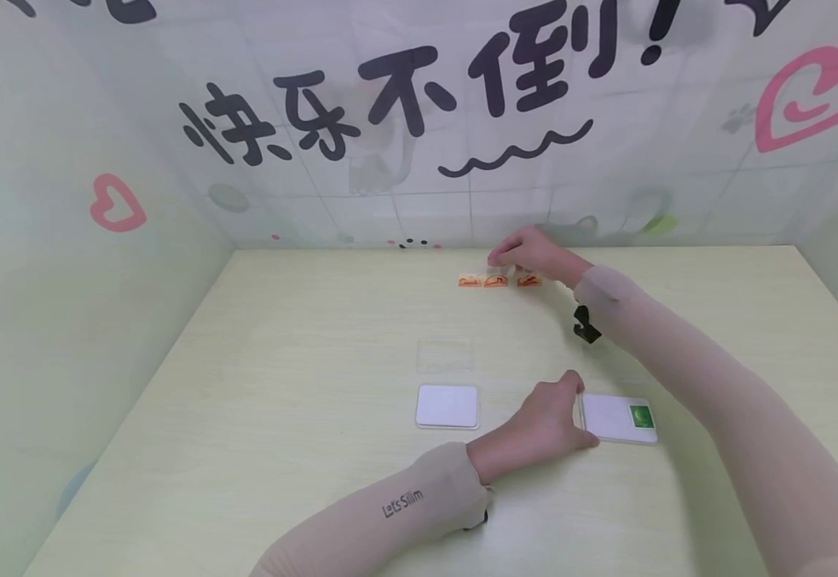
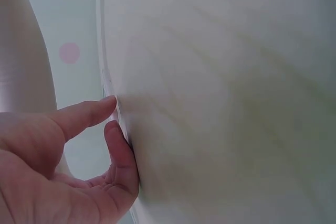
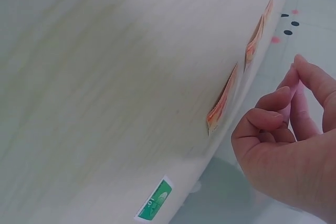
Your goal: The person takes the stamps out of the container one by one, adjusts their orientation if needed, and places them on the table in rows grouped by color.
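A flat white rectangular block (image 1: 610, 417) lies on the table, with a green stamp (image 1: 642, 416) at its right end. My left hand (image 1: 545, 421) grips its left end, the thumb at the near edge and a finger at the far corner. Near the back wall, my right hand (image 1: 534, 252) hovers over several small orange stamps (image 1: 495, 281). Its thumb and fingertip meet, and nothing shows between them. In the right wrist view, two orange stamps (image 3: 255, 40) lie close together and another orange stamp (image 3: 223, 100) sits apart. A green stamp (image 3: 155, 201) lies nearer the wrist.
Left of my left hand lies a second white block (image 1: 448, 405). Behind that block is a clear plastic rectangle (image 1: 445, 356). A translucent sheet (image 1: 361, 200) with lettering and hearts stands along the table's back edge, and pale side walls (image 1: 102, 280) flank the table.
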`<state>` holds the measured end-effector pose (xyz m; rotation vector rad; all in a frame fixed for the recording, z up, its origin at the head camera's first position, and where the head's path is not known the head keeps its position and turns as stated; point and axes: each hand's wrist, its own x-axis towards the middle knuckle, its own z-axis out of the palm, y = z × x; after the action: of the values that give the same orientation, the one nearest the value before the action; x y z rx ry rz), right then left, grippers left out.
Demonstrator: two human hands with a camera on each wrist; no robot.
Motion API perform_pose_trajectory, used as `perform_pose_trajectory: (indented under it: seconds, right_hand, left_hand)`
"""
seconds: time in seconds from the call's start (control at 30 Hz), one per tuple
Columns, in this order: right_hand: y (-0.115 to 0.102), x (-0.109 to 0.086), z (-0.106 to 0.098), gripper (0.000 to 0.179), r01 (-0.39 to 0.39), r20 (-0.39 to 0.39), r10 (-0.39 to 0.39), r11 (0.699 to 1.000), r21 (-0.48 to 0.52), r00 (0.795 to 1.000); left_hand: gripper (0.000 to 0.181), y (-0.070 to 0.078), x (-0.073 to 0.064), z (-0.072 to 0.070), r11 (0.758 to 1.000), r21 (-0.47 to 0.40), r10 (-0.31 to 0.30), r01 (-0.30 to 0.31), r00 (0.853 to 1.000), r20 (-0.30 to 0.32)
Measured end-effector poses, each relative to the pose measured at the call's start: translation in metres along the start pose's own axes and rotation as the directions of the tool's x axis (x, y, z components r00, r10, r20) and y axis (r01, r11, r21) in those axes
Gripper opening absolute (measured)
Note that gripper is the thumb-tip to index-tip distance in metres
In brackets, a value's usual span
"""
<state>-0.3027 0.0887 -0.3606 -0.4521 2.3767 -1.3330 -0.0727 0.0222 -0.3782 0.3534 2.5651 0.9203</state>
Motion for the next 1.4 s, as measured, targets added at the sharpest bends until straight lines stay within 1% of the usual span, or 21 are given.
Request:
perform_pose_trajectory:
  seconds: [0.1, 0.2, 0.37, 0.5, 0.6, 0.77, 0.97, 1.23, 1.4]
  right_hand:
    - [0.001, -0.002, -0.002, 0.029, 0.019, 0.006, -0.019, 1.0, 0.015, 1.0]
    - [0.001, -0.003, -0.002, 0.029, 0.021, 0.003, -0.021, 1.0, 0.016, 1.0]
    - [-0.001, -0.005, -0.003, 0.03, -0.002, -0.017, 0.003, 0.999, 0.034, 1.0]
    - [-0.001, -0.006, -0.003, 0.03, -0.026, -0.02, 0.027, 0.998, 0.056, 0.999]
    - [0.0, -0.007, -0.003, 0.031, -0.026, -0.013, 0.027, 0.998, 0.051, 1.0]
    - [0.0, -0.013, -0.004, 0.032, 0.0, -0.021, 0.0, 1.0, 0.024, 1.0]
    - [0.003, -0.021, -0.007, 0.031, 0.042, -0.017, -0.042, 0.999, 0.023, 0.999]
    - [0.003, -0.033, -0.01, 0.034, 0.054, -0.006, -0.054, 0.999, -0.003, 0.999]
    - [0.002, -0.042, -0.016, 0.037, 0.061, -0.005, -0.061, 0.998, -0.025, 0.998]
  left_hand:
    - [0.054, 0.0, 0.0, 0.0, 1.0, -0.001, 0.0, 0.0, 1.0, 0.005]
    - [0.055, 0.0, 0.002, 0.0, 1.0, 0.014, -0.002, 0.002, 1.0, 0.006]
    - [0.057, 0.0, 0.004, -0.001, 0.999, 0.039, -0.012, 0.011, 1.0, 0.015]
    - [0.057, -0.001, 0.003, -0.003, 0.999, 0.04, -0.002, 0.001, 1.0, 0.027]
    - [0.056, -0.001, 0.004, -0.003, 0.999, 0.042, 0.009, -0.01, 0.999, 0.033]
    - [0.055, -0.001, 0.004, -0.003, 0.999, 0.052, 0.013, -0.015, 0.999, 0.037]
    - [0.055, 0.0, 0.003, -0.004, 0.999, 0.044, 0.005, -0.007, 0.999, 0.044]
    - [0.055, -0.001, 0.003, -0.003, 0.999, 0.041, 0.011, -0.013, 0.999, 0.04]
    - [0.055, -0.001, 0.003, -0.003, 1.0, 0.028, 0.001, -0.002, 0.999, 0.044]
